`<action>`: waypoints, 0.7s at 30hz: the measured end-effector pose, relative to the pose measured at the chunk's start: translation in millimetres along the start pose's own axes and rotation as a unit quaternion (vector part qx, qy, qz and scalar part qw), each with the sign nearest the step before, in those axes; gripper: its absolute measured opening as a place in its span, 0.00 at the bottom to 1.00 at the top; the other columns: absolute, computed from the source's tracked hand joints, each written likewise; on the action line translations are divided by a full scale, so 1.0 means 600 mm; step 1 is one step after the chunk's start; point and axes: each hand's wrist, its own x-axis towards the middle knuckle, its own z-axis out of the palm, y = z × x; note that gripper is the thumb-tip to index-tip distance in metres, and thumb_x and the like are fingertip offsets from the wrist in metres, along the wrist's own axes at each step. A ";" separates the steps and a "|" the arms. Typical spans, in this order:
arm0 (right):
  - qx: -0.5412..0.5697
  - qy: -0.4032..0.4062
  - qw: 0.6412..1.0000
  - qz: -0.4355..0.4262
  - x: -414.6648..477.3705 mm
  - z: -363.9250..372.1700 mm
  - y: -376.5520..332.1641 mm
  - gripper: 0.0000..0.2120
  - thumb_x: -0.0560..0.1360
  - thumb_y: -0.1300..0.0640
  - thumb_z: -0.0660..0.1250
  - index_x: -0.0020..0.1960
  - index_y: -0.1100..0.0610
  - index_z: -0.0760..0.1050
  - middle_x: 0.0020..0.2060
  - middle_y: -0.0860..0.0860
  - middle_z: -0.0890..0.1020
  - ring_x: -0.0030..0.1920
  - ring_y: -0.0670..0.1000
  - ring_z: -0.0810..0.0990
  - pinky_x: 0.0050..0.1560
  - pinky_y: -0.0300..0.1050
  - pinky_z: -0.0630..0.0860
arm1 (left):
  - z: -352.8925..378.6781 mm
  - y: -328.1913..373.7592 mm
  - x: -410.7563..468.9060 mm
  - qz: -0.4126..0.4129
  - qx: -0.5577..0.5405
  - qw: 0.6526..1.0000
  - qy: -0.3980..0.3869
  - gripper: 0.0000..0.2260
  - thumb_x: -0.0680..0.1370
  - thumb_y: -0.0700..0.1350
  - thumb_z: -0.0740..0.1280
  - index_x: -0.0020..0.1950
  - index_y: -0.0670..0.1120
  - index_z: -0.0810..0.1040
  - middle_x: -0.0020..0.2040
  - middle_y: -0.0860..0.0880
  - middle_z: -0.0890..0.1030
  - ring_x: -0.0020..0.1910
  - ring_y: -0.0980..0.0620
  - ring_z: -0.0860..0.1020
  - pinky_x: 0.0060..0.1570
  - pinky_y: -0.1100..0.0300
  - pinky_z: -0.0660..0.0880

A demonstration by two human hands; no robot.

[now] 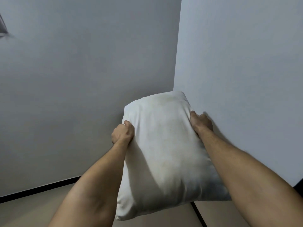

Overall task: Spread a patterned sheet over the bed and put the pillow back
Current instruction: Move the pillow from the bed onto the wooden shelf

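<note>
Left hand (122, 132) and right hand (202, 122) carry the pillow (165, 153) by its two long sides, clear of everything, with its far end raised toward the corner where the two walls (82, 79) meet and its near end hanging over the floor (32, 212). Neither the bed nor the sheet is in view, so I cannot tell how far the spreading has got; the step in hand looks to be carrying the pillow, either off the bed or back to it. To do it well, hold both sides evenly so the filling does not slump to the low end, and carry it flat rather than tipped. If the sheet is already down, lower the pillow rather than drop or drag it, since a sliding pillow would likely ruck the cloth, then set it square at the bed's head. It is soft and light, so a firm pinch is enough; squeezing harder only bunches the cover. As to the grip: the left hand is closed tight on the left side, knuckles toward the camera, fingers curled into gathered cover. The right hand clasps the right side higher up, thumb on the front face, with the fingers wrapped behind and mostly hidden. Both forearms are stretched forward, bare, with nothing else in either hand.
</note>
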 end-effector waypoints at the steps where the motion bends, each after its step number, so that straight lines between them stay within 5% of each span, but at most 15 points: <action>1: -0.001 0.004 1.000 0.000 0.005 0.005 -0.005 0.32 0.81 0.39 0.54 0.75 0.60 0.67 0.70 0.59 0.75 0.69 0.60 0.74 0.64 0.51 0.70 | 0.003 0.003 0.013 0.005 0.001 1.000 -0.004 0.26 0.83 0.53 0.48 0.66 0.37 0.75 0.64 0.37 0.77 0.65 0.36 0.74 0.61 0.48 0.70; 21: 0.014 -0.017 1.000 0.013 0.219 0.105 -0.036 0.32 0.75 0.36 0.57 0.68 0.57 0.74 0.62 0.57 0.80 0.61 0.61 0.79 0.63 0.53 0.75 | 0.161 0.073 0.199 0.005 0.012 0.999 -0.039 0.28 0.84 0.53 0.45 0.68 0.34 0.74 0.65 0.34 0.77 0.66 0.34 0.73 0.63 0.47 0.69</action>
